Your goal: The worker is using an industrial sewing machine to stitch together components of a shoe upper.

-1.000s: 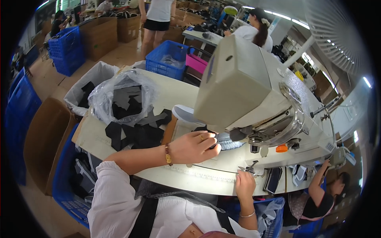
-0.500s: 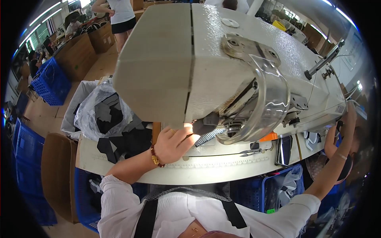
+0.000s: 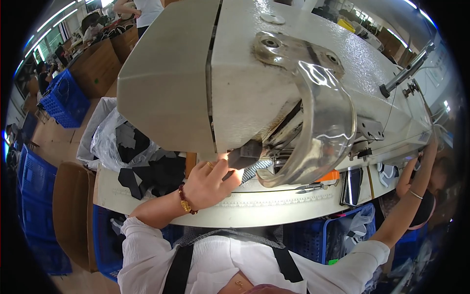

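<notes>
A large white sewing machine (image 3: 166,83) fills the upper middle of the view. My left hand (image 3: 209,181) is under the front of its head, fingers bent together beside a dark grey block (image 3: 245,155). Light falls on its fingertips, which are partly hidden, and I cannot make out what they hold. Just right of them shows a striped piece (image 3: 257,169). My right arm stretches far to the right, and my right hand (image 3: 433,137) is at the far end of the machine; its fingers are too small and unclear to read. A clear curved guard (image 3: 330,122) covers the needle area.
Dark fabric pieces (image 3: 156,176) lie left on the table, next to a plastic bag (image 3: 105,142) of more. A phone (image 3: 351,186) and small tweezers (image 3: 311,188) lie at the right. Blue crates (image 3: 325,240) stand below. Another person (image 3: 409,176) is at the far right.
The machine's head appears larger and further left, as my view has shifted. My left hand has moved slightly left in the picture and stays by the dark block. My right hand stays at the far end.
</notes>
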Action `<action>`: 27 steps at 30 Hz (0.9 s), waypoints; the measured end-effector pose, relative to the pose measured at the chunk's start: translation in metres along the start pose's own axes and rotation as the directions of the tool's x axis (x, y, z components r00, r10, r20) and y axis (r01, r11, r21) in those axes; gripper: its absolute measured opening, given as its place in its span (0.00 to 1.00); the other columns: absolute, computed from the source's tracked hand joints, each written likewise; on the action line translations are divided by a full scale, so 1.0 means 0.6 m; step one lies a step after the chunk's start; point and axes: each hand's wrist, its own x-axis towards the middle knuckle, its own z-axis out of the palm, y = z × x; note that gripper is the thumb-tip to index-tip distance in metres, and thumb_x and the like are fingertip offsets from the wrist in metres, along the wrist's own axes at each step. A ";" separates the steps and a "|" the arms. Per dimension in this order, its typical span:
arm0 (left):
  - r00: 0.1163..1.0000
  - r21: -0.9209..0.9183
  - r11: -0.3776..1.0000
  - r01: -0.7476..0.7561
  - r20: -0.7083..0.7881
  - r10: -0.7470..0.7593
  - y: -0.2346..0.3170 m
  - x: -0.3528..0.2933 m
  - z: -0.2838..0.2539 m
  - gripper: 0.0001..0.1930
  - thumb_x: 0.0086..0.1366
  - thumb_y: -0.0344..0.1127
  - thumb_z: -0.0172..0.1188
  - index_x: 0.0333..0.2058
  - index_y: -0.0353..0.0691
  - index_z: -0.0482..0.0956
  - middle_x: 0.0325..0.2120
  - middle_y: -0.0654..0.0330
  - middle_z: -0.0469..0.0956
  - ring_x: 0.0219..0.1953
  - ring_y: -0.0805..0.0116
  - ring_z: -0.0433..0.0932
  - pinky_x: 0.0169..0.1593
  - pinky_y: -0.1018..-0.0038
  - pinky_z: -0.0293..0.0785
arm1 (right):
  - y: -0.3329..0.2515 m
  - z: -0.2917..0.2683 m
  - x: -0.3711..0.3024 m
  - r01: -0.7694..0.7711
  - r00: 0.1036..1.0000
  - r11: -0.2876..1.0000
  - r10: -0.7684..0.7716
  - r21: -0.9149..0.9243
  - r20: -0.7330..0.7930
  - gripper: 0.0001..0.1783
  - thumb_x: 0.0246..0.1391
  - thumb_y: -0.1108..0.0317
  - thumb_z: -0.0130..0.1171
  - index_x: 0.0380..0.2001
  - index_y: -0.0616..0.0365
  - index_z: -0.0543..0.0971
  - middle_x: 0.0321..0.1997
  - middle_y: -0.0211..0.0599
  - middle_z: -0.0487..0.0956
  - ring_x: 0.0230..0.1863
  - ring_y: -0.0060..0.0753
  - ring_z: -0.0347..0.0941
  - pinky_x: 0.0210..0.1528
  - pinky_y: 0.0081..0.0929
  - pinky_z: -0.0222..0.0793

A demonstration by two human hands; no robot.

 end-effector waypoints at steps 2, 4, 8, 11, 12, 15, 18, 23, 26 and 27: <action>1.000 0.004 1.000 -0.010 0.005 0.010 -0.001 -0.003 0.006 0.09 0.50 0.30 0.65 0.32 0.45 0.81 0.35 0.51 0.76 0.27 0.67 0.76 0.27 0.73 0.77 | 0.004 -0.001 -0.015 -0.029 0.998 0.995 0.035 0.100 -0.058 0.22 0.68 0.65 0.55 0.59 0.67 0.73 0.55 0.49 0.78 0.56 0.44 0.76 0.58 0.33 0.71; 1.000 -0.116 0.993 0.024 0.013 -0.023 -0.001 -0.006 0.014 0.09 0.50 0.30 0.65 0.33 0.45 0.80 0.35 0.50 0.76 0.27 0.67 0.76 0.28 0.73 0.77 | 0.001 0.001 -0.023 -0.030 0.994 0.986 0.046 0.161 -0.100 0.21 0.68 0.65 0.55 0.59 0.67 0.73 0.55 0.49 0.78 0.55 0.44 0.76 0.58 0.33 0.71; 0.998 -0.179 0.983 0.048 0.057 -0.038 -0.002 -0.008 0.007 0.09 0.51 0.31 0.65 0.34 0.45 0.79 0.36 0.50 0.76 0.26 0.68 0.76 0.29 0.74 0.77 | -0.063 0.028 -0.038 0.017 0.986 0.980 0.017 0.197 -0.167 0.21 0.68 0.66 0.55 0.59 0.68 0.73 0.54 0.49 0.79 0.55 0.44 0.77 0.57 0.34 0.71; 0.998 -0.193 0.980 0.043 0.043 -0.035 0.000 0.004 -0.014 0.10 0.52 0.31 0.65 0.34 0.44 0.78 0.37 0.53 0.76 0.31 0.66 0.78 0.35 0.73 0.80 | -0.178 0.065 -0.095 0.269 0.936 0.963 -0.259 0.010 -0.237 0.21 0.69 0.66 0.54 0.59 0.68 0.73 0.54 0.49 0.79 0.54 0.43 0.77 0.57 0.34 0.71; 0.999 -0.216 0.976 0.023 0.028 -0.018 0.002 0.010 -0.022 0.09 0.52 0.31 0.65 0.34 0.43 0.78 0.37 0.54 0.76 0.34 0.65 0.79 0.39 0.71 0.81 | -0.216 0.068 -0.152 0.457 0.852 0.877 -0.480 -0.150 -0.211 0.19 0.69 0.67 0.54 0.57 0.68 0.74 0.52 0.49 0.79 0.53 0.45 0.77 0.57 0.34 0.72; 1.000 -0.253 0.967 -0.014 -0.015 0.010 0.007 0.028 -0.042 0.09 0.52 0.30 0.64 0.34 0.42 0.78 0.36 0.57 0.74 0.42 0.62 0.79 0.49 0.67 0.81 | -0.341 0.092 -0.349 0.740 0.531 0.545 -0.833 -0.393 -0.155 0.13 0.65 0.71 0.55 0.49 0.67 0.77 0.47 0.47 0.80 0.48 0.46 0.77 0.55 0.38 0.72; 0.999 -0.222 0.974 -0.033 -0.045 0.024 0.008 0.038 -0.050 0.09 0.52 0.30 0.63 0.34 0.41 0.77 0.36 0.59 0.74 0.46 0.60 0.79 0.54 0.64 0.80 | -0.434 0.142 -0.550 0.692 0.471 0.553 -0.833 0.464 0.290 0.07 0.55 0.76 0.60 0.38 0.59 0.81 0.41 0.39 0.81 0.42 0.42 0.76 0.53 0.50 0.70; 0.995 -0.202 0.976 -0.086 -0.062 0.075 0.009 0.035 -0.047 0.09 0.53 0.31 0.63 0.34 0.40 0.76 0.36 0.58 0.74 0.45 0.61 0.79 0.54 0.64 0.80 | -0.503 0.271 -0.674 0.746 0.132 0.347 -0.914 0.568 0.385 0.25 0.43 0.62 0.75 0.48 0.51 0.84 0.41 0.33 0.80 0.42 0.37 0.77 0.49 0.41 0.72; 0.990 -0.099 0.989 -0.112 -0.095 0.103 0.011 0.033 -0.045 0.09 0.53 0.30 0.63 0.33 0.40 0.76 0.35 0.58 0.74 0.44 0.62 0.79 0.54 0.65 0.80 | -0.516 0.301 -0.696 0.687 0.110 0.437 -0.853 0.581 0.511 0.30 0.43 0.61 0.74 0.54 0.51 0.83 0.49 0.34 0.82 0.47 0.38 0.80 0.52 0.35 0.76; 0.991 -0.117 0.988 -0.105 -0.096 0.094 0.010 0.032 -0.046 0.09 0.53 0.30 0.63 0.33 0.40 0.76 0.35 0.58 0.74 0.44 0.62 0.79 0.53 0.65 0.80 | -0.519 0.306 -0.699 0.710 0.083 0.415 -0.852 0.569 0.517 0.32 0.42 0.60 0.74 0.54 0.51 0.82 0.50 0.34 0.82 0.47 0.39 0.80 0.51 0.35 0.77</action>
